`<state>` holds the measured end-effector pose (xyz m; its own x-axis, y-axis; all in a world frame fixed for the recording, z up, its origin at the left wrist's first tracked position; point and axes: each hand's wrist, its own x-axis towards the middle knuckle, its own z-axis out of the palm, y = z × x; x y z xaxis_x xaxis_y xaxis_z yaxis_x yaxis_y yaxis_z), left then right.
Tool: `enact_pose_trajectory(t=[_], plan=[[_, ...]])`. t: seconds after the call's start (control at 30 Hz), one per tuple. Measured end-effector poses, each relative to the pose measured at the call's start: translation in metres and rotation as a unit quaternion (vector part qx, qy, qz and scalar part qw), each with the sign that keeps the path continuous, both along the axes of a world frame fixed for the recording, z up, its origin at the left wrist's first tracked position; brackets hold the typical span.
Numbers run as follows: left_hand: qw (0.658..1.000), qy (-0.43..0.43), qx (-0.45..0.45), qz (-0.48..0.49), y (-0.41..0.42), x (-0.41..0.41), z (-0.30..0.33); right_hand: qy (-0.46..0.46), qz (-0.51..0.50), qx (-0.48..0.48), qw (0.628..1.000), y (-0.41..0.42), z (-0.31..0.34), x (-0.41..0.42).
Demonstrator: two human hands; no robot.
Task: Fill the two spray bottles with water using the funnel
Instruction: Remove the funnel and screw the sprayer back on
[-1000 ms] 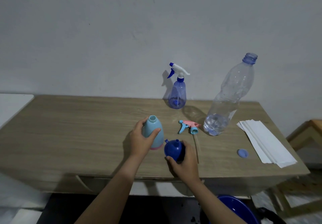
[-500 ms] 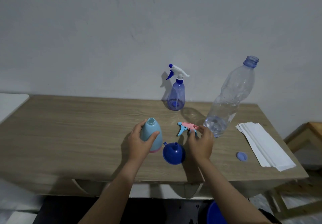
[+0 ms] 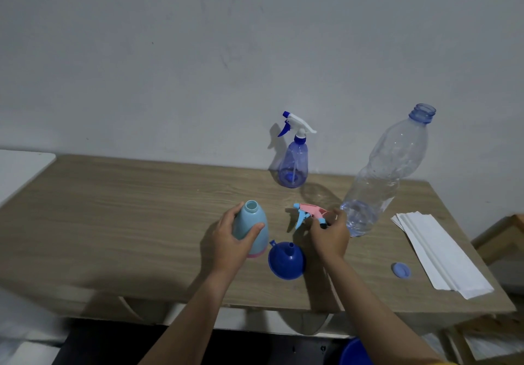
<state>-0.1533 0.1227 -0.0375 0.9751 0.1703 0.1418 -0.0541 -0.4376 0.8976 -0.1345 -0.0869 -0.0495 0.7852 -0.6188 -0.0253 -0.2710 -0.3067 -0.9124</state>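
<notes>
My left hand (image 3: 231, 244) grips the light blue spray bottle (image 3: 253, 225), which stands upright on the wooden table (image 3: 113, 222) with its neck uncovered. My right hand (image 3: 330, 234) pinches the pink and blue spray head (image 3: 307, 213) just above the table. The dark blue funnel (image 3: 286, 259) sits mouth down on the table between my hands, spout up. A transparent blue spray bottle (image 3: 293, 163) with its white trigger head on stands at the back. The large clear water bottle (image 3: 382, 177), uncapped and with a little water at the bottom, stands to the right.
A blue bottle cap (image 3: 400, 270) lies near a stack of white paper towels (image 3: 442, 254) at the table's right end. A blue basin rim (image 3: 354, 352) shows below the table's front edge. A wooden stool (image 3: 502, 237) stands at the far right.
My right hand let go of the funnel, leaving it mouth down on the table, moved back to the spray head and took hold of it. My left hand stayed on the light blue bottle.
</notes>
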Motion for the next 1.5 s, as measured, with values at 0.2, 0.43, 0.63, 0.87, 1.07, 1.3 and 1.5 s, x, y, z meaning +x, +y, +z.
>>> enact_pose_trajectory(t=[0.2, 0.43, 0.63, 0.87, 1.07, 1.3, 1.5], plan=[[1.0, 0.001, -0.004, -0.005, 0.0, -0.002, 0.001, -0.096, 0.07, 0.04, 0.992, 0.0, 0.028, 0.002], [1.0, -0.008, -0.026, 0.001, -0.005, -0.005, 0.01, -0.158, 0.133, 0.067, 0.976, 0.011, 0.087, 0.003], [1.0, -0.019, -0.024, 0.001, -0.006, -0.007, 0.014, -0.247, 0.148, 0.091, 0.953, 0.03, 0.143, 0.005], [1.0, 0.0, -0.009, -0.009, -0.005, -0.009, 0.018, -0.33, 0.176, 0.123, 0.919, 0.058, 0.164, 0.006], [1.0, 0.008, 0.002, -0.009, -0.005, -0.008, 0.019, -0.309, 0.207, 0.077, 0.925, 0.073, 0.137, 0.009], [1.0, -0.005, -0.01, 0.007, -0.005, -0.009, 0.025, -0.228, 0.289, 0.048, 0.928, 0.082, 0.094, 0.0], [1.0, 0.0, -0.009, 0.005, -0.007, -0.011, 0.028, -0.186, 0.315, 0.037, 0.93, 0.085, 0.073, 0.0]])
